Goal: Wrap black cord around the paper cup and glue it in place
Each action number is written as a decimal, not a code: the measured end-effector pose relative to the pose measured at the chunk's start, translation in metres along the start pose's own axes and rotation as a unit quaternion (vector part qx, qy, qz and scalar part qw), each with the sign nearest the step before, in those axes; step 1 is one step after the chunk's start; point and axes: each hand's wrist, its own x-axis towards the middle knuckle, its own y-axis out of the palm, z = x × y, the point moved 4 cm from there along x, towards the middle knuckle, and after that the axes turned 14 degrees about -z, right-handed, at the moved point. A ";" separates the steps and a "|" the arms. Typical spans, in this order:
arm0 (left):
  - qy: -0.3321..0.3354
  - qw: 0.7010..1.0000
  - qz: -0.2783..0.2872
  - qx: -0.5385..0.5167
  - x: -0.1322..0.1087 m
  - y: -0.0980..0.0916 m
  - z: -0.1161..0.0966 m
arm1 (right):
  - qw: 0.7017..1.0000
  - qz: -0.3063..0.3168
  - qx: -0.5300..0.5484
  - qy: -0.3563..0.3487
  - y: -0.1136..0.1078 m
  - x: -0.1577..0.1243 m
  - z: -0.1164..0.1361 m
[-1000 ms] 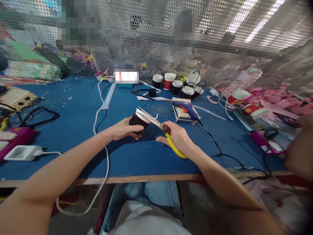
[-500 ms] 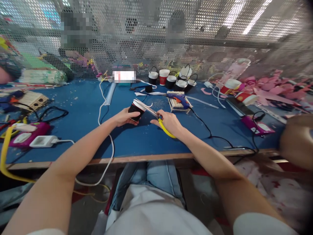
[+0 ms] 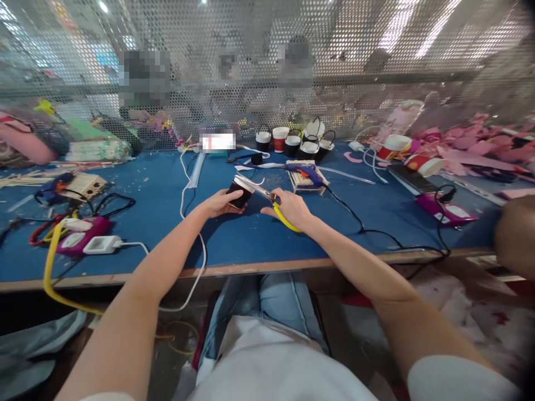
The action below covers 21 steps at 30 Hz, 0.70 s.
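Note:
My left hand (image 3: 223,204) is closed around a black-wrapped paper cup (image 3: 241,194), which is tilted, its white rim towards the upper right. In my right hand (image 3: 292,208) is a pair of scissors with yellow handles (image 3: 286,218). Their metal blades (image 3: 261,190) reach the cup's rim, where a thin white strip (image 3: 259,182) curls away from it. Whether the blades are parted at the rim is too small to tell. Just beyond my right hand, a blue and orange glue gun (image 3: 307,171) lies on a small wooden rack (image 3: 297,186).
Several cups with black handles (image 3: 310,149) and a red cup (image 3: 279,140) stand at the back by the perforated screen (image 3: 251,78). Purple power strips (image 3: 446,209) with cords lie on both sides. Pink cut pieces (image 3: 463,159) are heaped at the right.
The view has shifted, so the whole scene sits slightly differently. Both hands keep their hold on the cup and the scissors, and the blades stay at the rim.

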 end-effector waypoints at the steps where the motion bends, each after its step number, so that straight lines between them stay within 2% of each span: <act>1: 0.008 1.000 -0.007 0.005 -0.001 0.000 0.000 | 1.000 -0.003 0.010 -0.005 0.000 0.000 0.001; 6: 0.035 0.998 -0.033 0.039 -0.004 0.001 -0.001 | 0.999 -0.012 0.041 -0.008 0.001 -0.001 0.003; 14: 0.078 0.993 -0.060 0.066 -0.007 0.001 -0.006 | 1.000 -0.007 0.020 0.003 0.000 -0.001 0.005; 21: 0.105 0.987 -0.085 0.083 -0.001 -0.003 -0.001 | 1.000 -0.002 0.003 0.004 0.000 -0.001 0.005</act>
